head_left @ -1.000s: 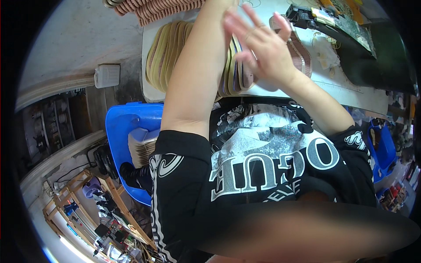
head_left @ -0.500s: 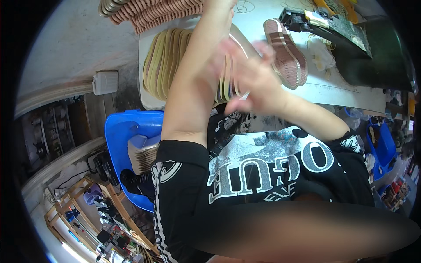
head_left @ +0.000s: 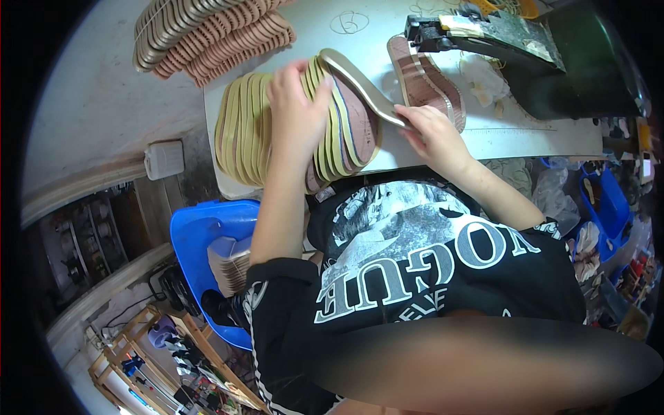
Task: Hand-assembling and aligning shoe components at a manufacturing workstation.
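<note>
A long row of yellow-green-edged insoles (head_left: 242, 131) stands on edge on the white table. My left hand (head_left: 297, 107) reaches over the top of this row, its thumb and fingers bent around several of the insoles. At the row's right end leans a curved sole with a shiny metallic edge (head_left: 360, 83). Its near end is pinched between the thumb and fingers of my right hand (head_left: 432, 135). Beside it, a pinkish face with a dark blue rim (head_left: 356, 128) shows at the end of the row.
Stacked pink and metallic-edged soles (head_left: 214, 34) lie at the far left. Pink soles with a shiny strip (head_left: 429, 83) lie right of my hands, partly under a dark machine arm (head_left: 484, 38). A blue bin (head_left: 194, 221) holding more soles stands below the table's left side.
My left hand has come back from the far edge onto the insole row. My right hand, blurred over the row before, has moved right and now grips the metallic-edged sole. The view has shifted.
</note>
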`<state>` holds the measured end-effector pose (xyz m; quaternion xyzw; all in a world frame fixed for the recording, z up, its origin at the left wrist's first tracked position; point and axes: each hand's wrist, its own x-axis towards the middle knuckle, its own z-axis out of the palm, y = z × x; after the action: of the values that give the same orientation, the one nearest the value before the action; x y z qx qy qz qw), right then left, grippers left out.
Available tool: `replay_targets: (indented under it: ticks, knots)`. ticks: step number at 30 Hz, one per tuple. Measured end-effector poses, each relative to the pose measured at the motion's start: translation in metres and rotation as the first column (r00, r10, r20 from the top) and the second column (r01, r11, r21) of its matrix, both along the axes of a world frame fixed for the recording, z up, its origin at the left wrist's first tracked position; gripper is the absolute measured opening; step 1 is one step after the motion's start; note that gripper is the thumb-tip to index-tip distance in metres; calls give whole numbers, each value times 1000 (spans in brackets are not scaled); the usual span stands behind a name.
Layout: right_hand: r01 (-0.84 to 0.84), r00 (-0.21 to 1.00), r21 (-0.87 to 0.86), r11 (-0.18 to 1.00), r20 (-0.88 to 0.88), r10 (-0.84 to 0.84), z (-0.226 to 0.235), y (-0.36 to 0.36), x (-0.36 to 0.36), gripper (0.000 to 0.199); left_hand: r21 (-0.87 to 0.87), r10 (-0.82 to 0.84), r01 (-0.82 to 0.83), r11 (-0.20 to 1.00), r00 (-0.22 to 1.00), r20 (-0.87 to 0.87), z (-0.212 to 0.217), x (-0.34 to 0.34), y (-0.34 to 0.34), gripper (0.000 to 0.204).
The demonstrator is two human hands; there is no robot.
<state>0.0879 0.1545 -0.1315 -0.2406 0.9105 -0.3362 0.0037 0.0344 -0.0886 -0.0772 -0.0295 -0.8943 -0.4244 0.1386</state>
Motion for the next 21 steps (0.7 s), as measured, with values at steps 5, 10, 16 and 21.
replay_targets:
  ticks: [5,10,16,21]
  knots:
    - [207,968,-229,951,-91,-232,-1,10,-10,35,-494,-104,104,863,994,27,-10,40,12,45]
    - [146,980,84,986,-146,-133,-7,15,4,34,-588,-117,86,804,993,-15,-16,45,20,43]
    - [41,996,127,991,-78,-32,14,12,3,34,-626,-136,85,776,990,-34,-6,50,48,42]
    - [55,991,111,992,-127,-40,17,27,1,28,-626,-134,109,772,991,7,-1,46,49,45]
